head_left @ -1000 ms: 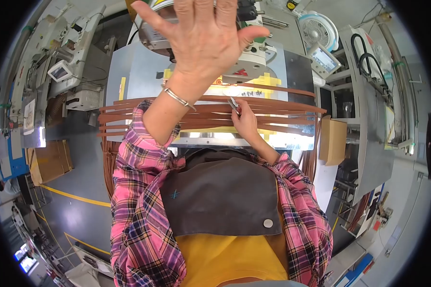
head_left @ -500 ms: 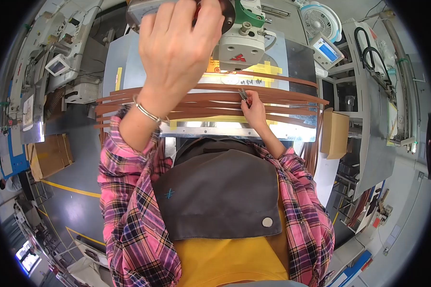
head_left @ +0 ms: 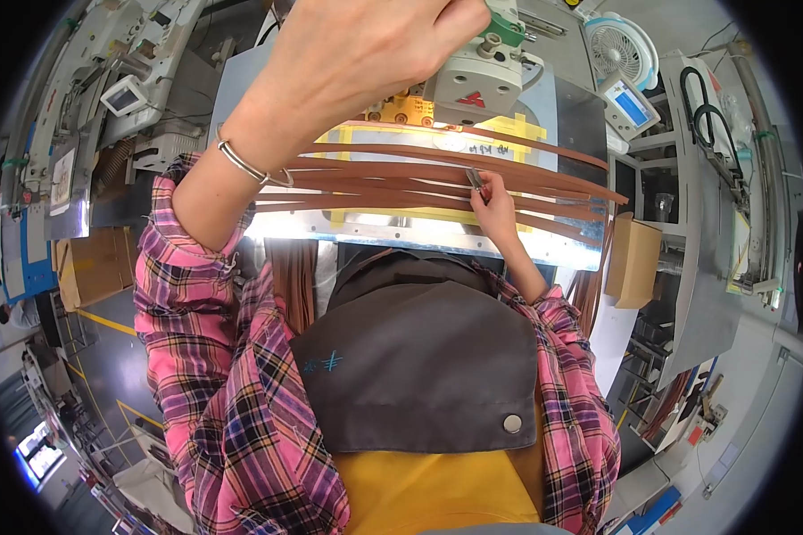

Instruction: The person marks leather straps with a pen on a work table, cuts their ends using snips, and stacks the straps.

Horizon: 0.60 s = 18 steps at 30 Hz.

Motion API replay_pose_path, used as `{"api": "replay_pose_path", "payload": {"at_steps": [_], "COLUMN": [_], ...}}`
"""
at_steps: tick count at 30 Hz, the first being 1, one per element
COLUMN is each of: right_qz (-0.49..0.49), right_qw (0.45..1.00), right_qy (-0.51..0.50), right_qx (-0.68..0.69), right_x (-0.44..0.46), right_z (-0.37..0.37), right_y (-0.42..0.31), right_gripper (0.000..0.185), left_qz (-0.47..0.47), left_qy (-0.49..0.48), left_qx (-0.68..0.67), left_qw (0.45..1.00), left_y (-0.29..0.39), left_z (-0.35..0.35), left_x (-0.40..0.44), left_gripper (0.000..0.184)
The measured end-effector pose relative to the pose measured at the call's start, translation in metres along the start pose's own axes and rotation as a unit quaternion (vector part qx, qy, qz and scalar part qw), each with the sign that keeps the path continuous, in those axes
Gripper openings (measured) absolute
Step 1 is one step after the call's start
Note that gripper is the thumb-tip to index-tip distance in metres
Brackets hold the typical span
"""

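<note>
My left hand [head_left: 357, 53], with a bracelet at the wrist, is raised over the head of a sewing machine [head_left: 473, 85]. Its fingers are curled, and their tips lie hidden behind the hand and past the top edge, so what they grip cannot be made out. My right hand [head_left: 495, 208] is closed around small metal snips [head_left: 475, 180], whose tips point up and left. Beneath the snips, long brown leather strips [head_left: 401, 174] stretch sideways across the metal work plate [head_left: 375, 228], several of them overlapping. Yellow tape [head_left: 526, 134] is stuck on the plate by the machine.
Right of the machine stand a control panel [head_left: 629, 102] with a lit screen and a white fan [head_left: 617, 49]. A cardboard box [head_left: 633, 260] sits right of the plate. More brown strips [head_left: 293, 281] hang below its front edge. Another machine with a small screen [head_left: 125, 96] is at left.
My left hand has risen toward the camera and the top edge, appearing larger. My right hand keeps hold of the snips over the strips. The whole view has shifted slightly.
</note>
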State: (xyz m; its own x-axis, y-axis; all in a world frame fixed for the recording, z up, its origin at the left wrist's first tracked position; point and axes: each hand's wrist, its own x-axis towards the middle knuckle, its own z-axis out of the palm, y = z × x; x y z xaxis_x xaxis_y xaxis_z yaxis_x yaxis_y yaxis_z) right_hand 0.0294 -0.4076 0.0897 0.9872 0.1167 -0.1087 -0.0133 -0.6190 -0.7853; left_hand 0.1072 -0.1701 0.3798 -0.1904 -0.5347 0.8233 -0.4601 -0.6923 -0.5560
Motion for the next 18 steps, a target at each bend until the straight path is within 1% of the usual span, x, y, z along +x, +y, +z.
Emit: {"api": "replay_pose_path", "payload": {"at_steps": [5,7,8,10,11,13,18], "right_qz": [-0.006,-0.012,-0.012,-0.042,-0.041,-0.017,-0.019], "right_qw": [1.000,1.000,1.000,0.999,0.999,1.000,1.000], "right_qy": [-0.001,-0.002,-0.002,0.007,0.008,-0.005,-0.006], "right_qx": [0.007,0.002,0.001,-0.005,-0.005,0.000,0.013], "right_x": [0.000,0.001,0.001,0.001,0.001,0.002,0.002], "right_z": [-0.001,0.000,0.001,0.003,0.003,0.003,0.004], "right_y": [-0.004,-0.005,-0.005,-0.004,-0.005,-0.006,-0.004], "right_gripper": [0.033,0.032,0.032,0.033,0.033,0.033,0.034], "left_qz": [-0.049,-0.055,-0.056,-0.060,-0.060,-0.092,-0.122], "left_qy": [0.000,0.035,0.035,0.060,0.061,0.035,0.024], "left_qx": [-0.040,-0.042,-0.042,-0.048,-0.049,-0.081,-0.114], "left_qw": [0.998,0.997,0.997,0.995,0.995,0.992,0.986], "left_y": [0.004,0.004,0.004,0.004,0.004,0.005,0.007], "left_z": [-0.001,0.003,0.004,0.007,0.008,0.007,0.002], "left_x": [-0.001,-0.003,-0.003,-0.004,-0.006,-0.013,-0.011], "left_gripper": [0.009,0.009,0.009,0.008,0.008,0.008,0.009]}}
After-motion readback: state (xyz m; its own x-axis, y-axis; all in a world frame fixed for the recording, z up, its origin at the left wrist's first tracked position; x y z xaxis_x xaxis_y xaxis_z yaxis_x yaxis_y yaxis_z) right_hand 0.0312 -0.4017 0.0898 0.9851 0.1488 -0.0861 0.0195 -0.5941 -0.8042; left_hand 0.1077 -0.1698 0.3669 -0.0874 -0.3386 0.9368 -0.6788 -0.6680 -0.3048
